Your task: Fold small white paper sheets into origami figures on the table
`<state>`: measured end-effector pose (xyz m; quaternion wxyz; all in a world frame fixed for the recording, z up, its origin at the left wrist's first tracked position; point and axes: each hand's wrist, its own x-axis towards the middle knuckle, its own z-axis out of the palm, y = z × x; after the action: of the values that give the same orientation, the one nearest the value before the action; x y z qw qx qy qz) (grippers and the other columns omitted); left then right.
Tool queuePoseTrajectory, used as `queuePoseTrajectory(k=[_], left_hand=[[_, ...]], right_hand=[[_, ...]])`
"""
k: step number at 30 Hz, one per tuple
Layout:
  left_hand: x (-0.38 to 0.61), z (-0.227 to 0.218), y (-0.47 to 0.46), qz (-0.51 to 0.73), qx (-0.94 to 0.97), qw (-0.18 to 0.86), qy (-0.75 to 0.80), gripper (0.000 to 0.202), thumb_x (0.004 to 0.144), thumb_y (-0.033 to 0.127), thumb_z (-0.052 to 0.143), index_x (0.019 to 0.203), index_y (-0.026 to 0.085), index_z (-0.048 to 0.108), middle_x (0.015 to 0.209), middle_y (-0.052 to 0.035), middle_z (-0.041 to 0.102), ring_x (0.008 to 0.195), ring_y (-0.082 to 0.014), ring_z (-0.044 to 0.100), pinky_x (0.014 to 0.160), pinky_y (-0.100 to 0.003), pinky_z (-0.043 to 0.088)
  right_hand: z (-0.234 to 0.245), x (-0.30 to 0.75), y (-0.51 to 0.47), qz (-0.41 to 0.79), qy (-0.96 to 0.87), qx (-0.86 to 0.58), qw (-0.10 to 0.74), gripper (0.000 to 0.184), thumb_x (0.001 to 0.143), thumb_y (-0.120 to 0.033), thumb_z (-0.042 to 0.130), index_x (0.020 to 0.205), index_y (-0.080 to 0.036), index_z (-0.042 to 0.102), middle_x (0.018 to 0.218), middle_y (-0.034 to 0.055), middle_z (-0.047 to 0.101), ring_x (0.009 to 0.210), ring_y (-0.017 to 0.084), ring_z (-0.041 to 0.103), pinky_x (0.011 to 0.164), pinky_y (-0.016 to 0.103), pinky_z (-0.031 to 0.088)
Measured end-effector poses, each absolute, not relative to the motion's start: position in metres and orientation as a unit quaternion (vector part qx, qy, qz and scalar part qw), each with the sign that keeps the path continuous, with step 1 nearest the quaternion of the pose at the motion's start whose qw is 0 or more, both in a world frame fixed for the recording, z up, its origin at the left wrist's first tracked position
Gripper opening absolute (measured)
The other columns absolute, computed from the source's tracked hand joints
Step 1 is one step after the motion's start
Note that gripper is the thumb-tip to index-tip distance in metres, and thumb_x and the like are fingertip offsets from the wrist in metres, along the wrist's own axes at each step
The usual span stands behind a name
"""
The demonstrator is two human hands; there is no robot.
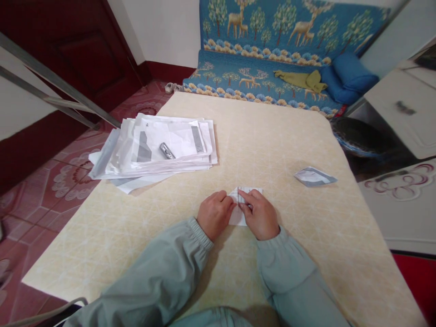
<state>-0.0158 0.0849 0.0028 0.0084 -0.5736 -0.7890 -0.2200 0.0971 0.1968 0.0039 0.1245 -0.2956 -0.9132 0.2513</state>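
Note:
A small folded sheet of paper (pixel 238 219) lies on the table in front of me, one top corner turned in toward its middle. My left hand (pixel 215 214) has its fingers curled and pressed on the paper's left part. From the right, my right hand (pixel 261 217) pinches the paper near the centre fold, its index finger stretched along the crease. Both hands touch the paper, and their fingertips nearly meet. Part of the sheet is hidden under the fingers.
A stack of white papers (pixel 173 131) with a small silver metal tool (pixel 166 151) on top sits at the table's left. A folded paper piece (pixel 315 177) rests at right. Beyond the cream tablecloth (pixel 265 131) stands a blue deer-patterned sofa (pixel 238 75).

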Motion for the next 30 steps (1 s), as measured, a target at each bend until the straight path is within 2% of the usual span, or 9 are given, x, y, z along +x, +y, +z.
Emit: queuePoseTrajectory(k=[2,6,9,11,13,16,19,23,30], left_hand=[[-0.015,-0.001,0.087,-0.215,-0.567,0.018,-0.795,0.015,0.091,0.02,0.048,0.095,0.017,0.063,0.086,-0.0042,0.06,0.077,-0.0153,0.057,0.068,-0.026,0.048],[-0.017,-0.01,0.085,-0.194,-0.615,0.06,-0.762,0.03,0.091,0.014,0.048,0.119,0.018,0.056,0.119,-0.0074,0.06,0.091,-0.0159,0.059,0.076,-0.028,0.051],[-0.017,-0.01,0.083,-0.162,-0.625,0.071,-0.76,0.033,0.089,0.013,0.049,0.121,0.017,0.056,0.126,-0.0067,0.06,0.09,-0.0166,0.059,0.075,-0.029,0.052],[-0.017,-0.008,0.084,-0.144,-0.624,0.071,-0.765,0.035,0.089,0.012,0.049,0.123,0.016,0.056,0.128,-0.0056,0.059,0.088,-0.0169,0.059,0.074,-0.029,0.052],[-0.017,-0.006,0.085,-0.128,-0.627,0.069,-0.765,0.036,0.089,0.012,0.049,0.124,0.015,0.056,0.13,-0.0045,0.058,0.087,-0.0169,0.058,0.073,-0.029,0.052],[-0.016,-0.002,0.086,-0.113,-0.63,0.068,-0.765,0.036,0.089,0.012,0.049,0.124,0.017,0.055,0.131,-0.0043,0.057,0.085,-0.0163,0.057,0.071,-0.029,0.051],[-0.016,-0.001,0.086,-0.107,-0.63,0.077,-0.765,0.036,0.089,0.012,0.048,0.124,0.018,0.056,0.131,-0.0045,0.057,0.084,-0.0159,0.057,0.071,-0.028,0.051],[-0.016,-0.002,0.086,-0.113,-0.631,0.073,-0.764,0.038,0.088,0.012,0.049,0.125,0.018,0.056,0.132,-0.0047,0.057,0.085,-0.016,0.056,0.07,-0.028,0.05],[-0.016,-0.003,0.084,-0.146,-0.631,0.061,-0.759,0.035,0.087,0.015,0.055,0.12,0.025,0.06,0.134,0.0011,0.056,0.085,-0.0174,0.056,0.07,-0.03,0.05]], right_hand=[[0.001,0.097,0.196,0.264,-0.907,-0.299,0.133,0.038,0.083,-0.015,0.054,0.12,-0.021,0.062,0.084,0.0032,0.057,0.074,0.016,0.055,0.068,0.027,0.045],[-0.004,0.1,0.198,0.262,-0.89,-0.315,0.199,0.033,0.08,-0.018,0.057,0.111,-0.02,0.064,0.09,0.0052,0.057,0.077,0.017,0.055,0.07,0.03,0.046],[-0.005,0.103,0.206,0.159,-0.884,-0.344,0.275,0.037,0.076,-0.025,0.064,0.112,-0.018,0.062,0.111,0.0122,0.055,0.103,0.026,0.05,0.087,0.041,0.043],[-0.003,0.104,0.213,0.11,-0.88,-0.373,0.273,0.047,0.073,-0.031,0.068,0.116,-0.016,0.06,0.117,0.0154,0.055,0.11,0.031,0.047,0.091,0.046,0.039],[-0.002,0.104,0.22,0.124,-0.875,-0.401,0.242,0.048,0.072,-0.034,0.069,0.115,-0.015,0.06,0.111,0.0154,0.06,0.101,0.029,0.053,0.086,0.044,0.042],[-0.002,0.102,0.224,0.215,-0.858,-0.412,0.219,0.034,0.074,-0.033,0.065,0.105,-0.018,0.064,0.092,0.0079,0.067,0.081,0.022,0.06,0.075,0.036,0.046],[-0.001,0.1,0.218,0.279,-0.831,-0.393,0.278,0.022,0.077,-0.03,0.061,0.097,-0.02,0.065,0.083,0.0031,0.067,0.073,0.017,0.059,0.071,0.031,0.046],[0.002,0.101,0.206,0.241,-0.861,-0.318,0.315,0.008,0.08,-0.02,0.056,0.083,-0.02,0.064,0.079,0.0025,0.064,0.075,0.017,0.057,0.072,0.03,0.044],[0.001,0.108,0.201,0.14,-0.925,-0.236,0.264,0.027,0.071,-0.002,0.049,0.079,-0.02,0.068,0.082,0.0043,0.062,0.083,0.02,0.054,0.075,0.034,0.041]])
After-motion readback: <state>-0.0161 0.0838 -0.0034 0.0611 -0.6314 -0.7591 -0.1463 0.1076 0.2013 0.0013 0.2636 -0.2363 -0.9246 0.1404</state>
